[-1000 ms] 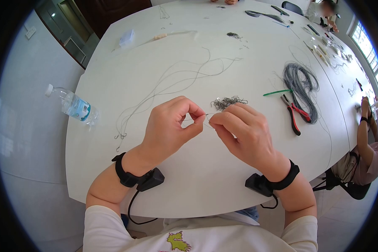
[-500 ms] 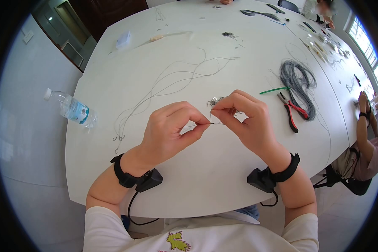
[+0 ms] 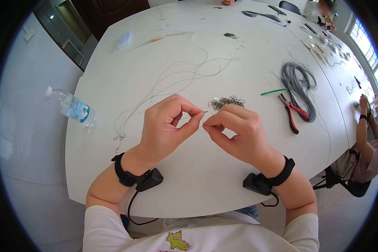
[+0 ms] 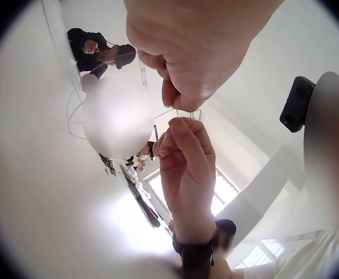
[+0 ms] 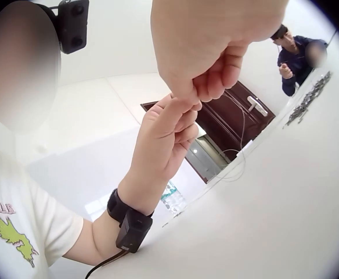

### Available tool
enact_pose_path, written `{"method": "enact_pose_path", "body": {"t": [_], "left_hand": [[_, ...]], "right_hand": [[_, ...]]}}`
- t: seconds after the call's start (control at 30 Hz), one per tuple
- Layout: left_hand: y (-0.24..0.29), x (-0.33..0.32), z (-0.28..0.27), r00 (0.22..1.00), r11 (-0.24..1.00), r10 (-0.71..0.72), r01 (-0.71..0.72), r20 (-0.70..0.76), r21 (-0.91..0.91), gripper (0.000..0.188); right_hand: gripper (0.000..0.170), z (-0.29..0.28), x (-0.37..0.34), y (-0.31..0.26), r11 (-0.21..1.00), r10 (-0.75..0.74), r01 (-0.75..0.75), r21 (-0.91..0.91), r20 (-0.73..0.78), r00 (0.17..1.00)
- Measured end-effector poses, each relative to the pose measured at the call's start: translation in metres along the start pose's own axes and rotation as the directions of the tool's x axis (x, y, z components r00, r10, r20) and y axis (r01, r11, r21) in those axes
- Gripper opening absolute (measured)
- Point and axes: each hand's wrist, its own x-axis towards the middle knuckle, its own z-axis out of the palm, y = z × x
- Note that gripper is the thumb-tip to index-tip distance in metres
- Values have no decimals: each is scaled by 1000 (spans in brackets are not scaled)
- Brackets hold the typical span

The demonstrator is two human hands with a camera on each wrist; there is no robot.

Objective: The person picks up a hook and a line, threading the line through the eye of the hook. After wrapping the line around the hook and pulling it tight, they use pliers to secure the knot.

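Observation:
Between thumb and index finger, the left hand (image 3: 166,126) pinches a small dark hook end (image 3: 206,111) with thin line on it. Just right of it, the right hand (image 3: 241,132) pinches the fine line, its fingertips slightly lower and very close to the left ones. In the left wrist view a short bit of line shows between the left hand (image 4: 193,52) and the right hand (image 4: 187,168). A loop of line (image 5: 242,154) hangs beyond the hands in the right wrist view. A pile of hooks (image 3: 227,102) lies just beyond the right hand.
Long lines with hooks (image 3: 121,137) lie at the left of the white table (image 3: 189,185). A bottle (image 3: 77,109) stands further left. At the right are pliers (image 3: 290,113), a grey line bundle (image 3: 297,80) and a green tie (image 3: 274,91). Other people sit around the table.
The right hand rose and moved away from the left, then came back down beside it. The left hand dipped and rose again, still pinching the small dark piece.

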Motion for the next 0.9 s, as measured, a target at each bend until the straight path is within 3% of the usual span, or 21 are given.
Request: {"method": "enact_pose_path", "body": {"t": [0.17, 0.2, 0.33, 0.43, 0.6, 0.77, 0.9], "left_hand": [[0, 1, 1, 996, 996, 56, -60, 66, 67, 11], [-2, 1, 1, 989, 988, 122, -130, 88, 86, 14], [0, 2, 1, 964, 962, 228, -245, 137, 119, 19], [-2, 2, 3, 957, 956, 267, -278, 114, 91, 20], [1, 2, 2, 964, 966, 245, -253, 106, 61, 19], [0, 0, 1, 979, 982, 182, -185, 97, 31, 16], [1, -1, 1, 997, 999, 53, -52, 62, -16, 12]], "right_hand": [[17, -5, 5, 1, 981, -150, 145, -127, -28, 988], [18, -6, 6, 2, 977, -174, 166, -134, -48, 984], [17, -11, 6, 6, 984, -126, 118, -134, -48, 991], [13, -11, 5, 8, 1000, 0, -1, -23, -48, 999], [6, -12, 5, 10, 981, 156, -151, 120, -38, 987], [5, -10, 3, 14, 955, 221, -221, 200, 23, 975], [4, -10, 3, 12, 948, 227, -233, 217, 56, 972]]}}
